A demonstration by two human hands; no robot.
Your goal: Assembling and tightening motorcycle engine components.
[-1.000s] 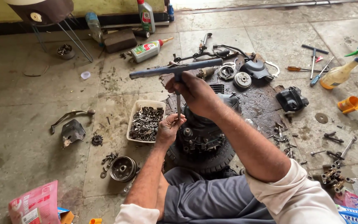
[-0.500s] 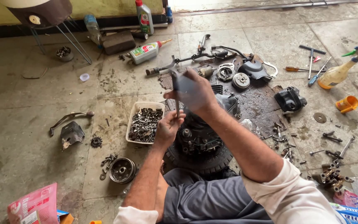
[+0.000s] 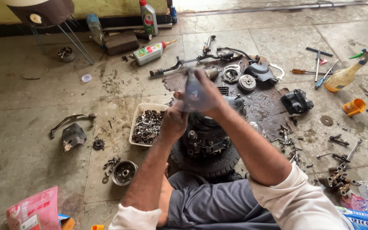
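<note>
I sit on the floor with a dark engine block (image 3: 205, 136) resting on a black tyre (image 3: 209, 164) in front of my legs. My right hand (image 3: 207, 96) is closed on the top of a T-handle wrench (image 3: 191, 89), which is blurred by motion above the engine. Just below and to the left, my left hand (image 3: 174, 121) is curled around the wrench's shaft. A white tray (image 3: 138, 111) full of small metal parts lies just left of my left hand.
Around me lie oil bottles (image 3: 150, 52), a yellow spray bottle (image 3: 343, 76), an orange cup (image 3: 354, 106), screwdrivers (image 3: 305, 71), a black engine cover (image 3: 297, 101), a round metal hub (image 3: 124, 172), a lever (image 3: 71, 119), scattered bolts and a pink packet (image 3: 30, 208).
The wrench's cross handle, level a second ago, has spun round in my right hand and is now a blur. Both hands stay over the engine.
</note>
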